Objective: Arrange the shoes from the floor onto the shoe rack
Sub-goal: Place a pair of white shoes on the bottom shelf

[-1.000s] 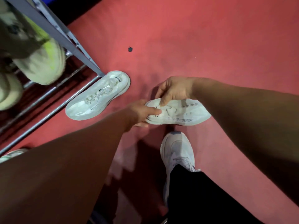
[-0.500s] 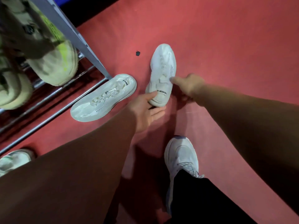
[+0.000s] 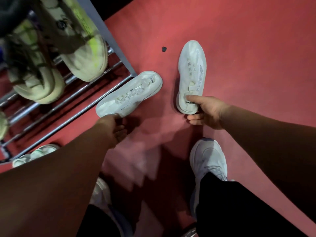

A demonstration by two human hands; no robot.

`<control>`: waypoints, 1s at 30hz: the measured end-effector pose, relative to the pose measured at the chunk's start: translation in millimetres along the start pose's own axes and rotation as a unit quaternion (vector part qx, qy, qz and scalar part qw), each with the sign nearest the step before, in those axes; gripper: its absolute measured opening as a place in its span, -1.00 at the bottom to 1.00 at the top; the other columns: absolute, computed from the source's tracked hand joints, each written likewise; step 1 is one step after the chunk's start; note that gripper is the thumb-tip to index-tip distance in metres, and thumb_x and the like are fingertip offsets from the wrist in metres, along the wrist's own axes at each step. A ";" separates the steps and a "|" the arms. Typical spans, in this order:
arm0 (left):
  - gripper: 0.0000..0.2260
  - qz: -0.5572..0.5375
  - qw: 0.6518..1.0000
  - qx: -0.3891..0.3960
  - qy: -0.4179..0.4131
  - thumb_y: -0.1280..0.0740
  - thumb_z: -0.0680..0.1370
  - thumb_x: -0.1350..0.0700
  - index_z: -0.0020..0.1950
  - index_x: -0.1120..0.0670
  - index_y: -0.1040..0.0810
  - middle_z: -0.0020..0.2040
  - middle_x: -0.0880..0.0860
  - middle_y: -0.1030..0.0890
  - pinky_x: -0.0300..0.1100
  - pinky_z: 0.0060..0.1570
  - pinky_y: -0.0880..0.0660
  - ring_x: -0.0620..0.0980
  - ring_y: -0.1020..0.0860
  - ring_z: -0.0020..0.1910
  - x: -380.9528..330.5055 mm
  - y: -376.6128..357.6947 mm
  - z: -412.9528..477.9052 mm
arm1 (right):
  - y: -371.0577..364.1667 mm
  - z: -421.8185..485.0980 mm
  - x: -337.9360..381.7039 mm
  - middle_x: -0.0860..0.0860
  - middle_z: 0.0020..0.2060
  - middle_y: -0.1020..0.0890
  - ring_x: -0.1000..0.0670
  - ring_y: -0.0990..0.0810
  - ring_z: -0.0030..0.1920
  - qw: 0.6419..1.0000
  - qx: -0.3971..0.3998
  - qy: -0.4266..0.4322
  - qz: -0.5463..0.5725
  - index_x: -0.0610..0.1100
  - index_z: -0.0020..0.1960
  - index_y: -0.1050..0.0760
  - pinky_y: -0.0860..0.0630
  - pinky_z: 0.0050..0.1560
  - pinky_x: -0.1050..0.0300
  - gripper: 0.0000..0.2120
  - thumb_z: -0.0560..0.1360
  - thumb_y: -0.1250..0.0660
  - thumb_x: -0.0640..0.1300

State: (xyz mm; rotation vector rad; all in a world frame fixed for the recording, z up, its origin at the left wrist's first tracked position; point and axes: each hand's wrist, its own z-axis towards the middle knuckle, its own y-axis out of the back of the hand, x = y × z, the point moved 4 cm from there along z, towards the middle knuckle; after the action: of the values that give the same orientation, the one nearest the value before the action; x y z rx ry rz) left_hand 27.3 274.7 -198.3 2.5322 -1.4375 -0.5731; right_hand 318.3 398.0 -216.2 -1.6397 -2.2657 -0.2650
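Now | right hand (image 3: 206, 112) grips upright white shoe's (image 3: 191, 71) heel | left hand (image 3: 112, 129) touches tilted shoe (image 3: 130, 94), grip unclear

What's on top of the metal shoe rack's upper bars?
Two cream sneakers with neon-yellow accents rest on the grey metal shoe rack. Their far ends run out of frame.

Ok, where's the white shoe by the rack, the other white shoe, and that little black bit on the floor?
White shoe by the rack (image 3: 129, 94), head view, on its laces.
Other white shoe (image 3: 192, 65), head view, on its upper, mid-length.
Little black bit (image 3: 164, 49), head view, on its middle.
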 end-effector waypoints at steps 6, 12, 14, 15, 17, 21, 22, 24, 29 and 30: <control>-0.69 -0.108 0.990 -0.073 -0.043 -0.39 0.31 0.23 0.04 0.12 -0.66 -0.18 0.04 -0.67 -0.24 -0.50 -0.50 0.04 -0.62 -0.35 -17.9 36.9 8.8 | -6.6 -3.6 -10.3 -0.05 -0.19 -0.70 -0.03 -0.60 -0.35 1.000 -0.005 0.014 -0.005 -0.06 0.13 -0.61 -0.60 -0.15 0.06 -0.76 0.52 -0.47 0.02; -0.92 -0.127 0.985 -0.100 -0.052 -0.42 0.50 0.03 -0.13 0.00 -0.57 -0.06 0.00 -0.66 -0.18 -0.14 -0.64 0.00 -0.59 -0.27 -22.3 16.7 14.2 | 0.2 -4.4 -15.4 -0.06 -0.23 -0.69 0.00 -0.59 -0.38 1.000 -0.009 0.012 -0.013 -0.05 0.07 -0.61 -0.58 -0.15 0.07 -0.81 0.51 -0.47 0.01; -0.91 -0.130 0.986 -0.099 -0.044 -0.42 0.50 0.01 -0.12 0.00 -0.58 -0.01 0.01 -0.68 -0.21 -0.23 -0.61 0.01 -0.60 -0.35 -22.7 15.4 14.8 | 0.7 -5.2 -14.4 -0.07 -0.22 -0.69 -0.01 -0.57 -0.37 1.000 -0.015 0.010 -0.020 -0.05 0.06 -0.62 -0.59 -0.12 0.04 -0.81 0.51 -0.47 0.01; -0.91 -0.131 0.986 -0.090 -0.041 -0.41 0.52 0.02 -0.13 0.01 -0.58 -0.04 0.03 -0.67 -0.21 -0.26 -0.57 0.01 -0.59 -0.44 -21.5 14.8 15.2 | 0.9 -5.4 -14.0 -0.06 -0.24 -0.69 0.00 -0.56 -0.38 0.999 -0.019 0.010 -0.024 -0.06 0.05 -0.63 -0.59 -0.11 0.04 -0.82 0.51 -0.47 0.01; -0.93 -0.131 0.988 -0.068 -0.045 -0.41 0.53 0.04 -0.12 0.01 -0.59 -0.13 0.03 -0.64 -0.19 -0.29 -0.53 -0.01 -0.54 -0.57 -17.5 15.1 12.9 | -0.1 -6.6 -13.2 -0.06 -0.25 -0.68 0.00 -0.56 -0.39 0.999 -0.024 0.008 -0.032 -0.06 0.06 -0.62 -0.60 -0.12 0.04 -0.82 0.52 -0.46 0.01; -0.78 -0.121 0.992 -0.007 -0.047 -0.45 0.54 0.03 0.14 0.07 -0.57 -0.21 0.05 -0.62 -0.20 -0.41 -0.56 -0.05 -0.56 -0.54 -4.4 19.0 8.6 | -6.6 -13.2 -9.1 -0.07 -0.24 -0.68 -0.01 -0.55 -0.39 0.998 -0.029 0.013 -0.051 -0.10 0.08 -0.63 -0.56 -0.26 0.09 -0.77 0.52 -0.45 0.03; -0.78 -0.104 0.993 0.013 -0.048 -0.44 0.55 0.05 0.14 0.10 -0.56 -0.22 0.08 -0.63 -0.21 -0.44 -0.56 -0.02 -0.58 -0.50 0.4 18.5 4.9 | -8.5 -16.0 -7.1 -0.08 -0.25 -0.68 -0.02 -0.54 -0.40 0.998 -0.030 0.019 -0.056 -0.11 0.08 -0.63 -0.54 -0.29 0.10 -0.76 0.52 -0.45 0.03; -0.77 -0.065 0.995 0.064 -0.044 -0.44 0.54 0.10 0.15 0.15 -0.58 -0.24 0.09 -0.64 -0.22 -0.44 -0.56 0.02 -0.60 -0.41 11.0 16.7 -5.3 | -12.8 -22.7 -1.3 -0.11 -0.27 -0.67 -0.04 -0.52 -0.42 0.997 -0.025 0.031 -0.066 -0.15 0.09 -0.62 -0.51 -0.28 0.08 -0.75 0.54 -0.44 0.00; -0.80 0.032 0.985 0.169 -0.022 -0.37 0.55 0.15 0.15 0.15 -0.57 -0.20 0.11 -0.63 -0.12 -0.25 -0.58 0.05 -0.65 -0.24 23.9 21.3 -52.6 | -19.8 -52.5 14.4 -0.03 -0.39 -0.65 -0.03 -0.47 -0.47 0.990 -0.034 0.021 -0.137 -0.09 0.04 -0.58 -0.52 -0.25 0.09 -0.79 0.54 -0.38 0.04; -0.81 0.046 0.982 0.183 -0.017 -0.36 0.55 0.14 0.13 0.17 -0.58 -0.23 0.11 -0.65 -0.12 -0.25 -0.57 0.05 -0.65 -0.23 23.7 25.7 -65.4 | -19.3 -61.8 18.5 -0.02 -0.40 -0.63 -0.03 -0.47 -0.47 0.987 -0.035 0.015 -0.158 -0.08 0.03 -0.57 -0.52 -0.23 0.07 -0.78 0.54 -0.37 0.07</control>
State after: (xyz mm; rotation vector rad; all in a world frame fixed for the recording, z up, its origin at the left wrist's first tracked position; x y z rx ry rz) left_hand 44.8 238.6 -136.0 2.7138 -1.8070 -0.3652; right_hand 304.5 387.3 -151.1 -1.2909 -2.5118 -0.4450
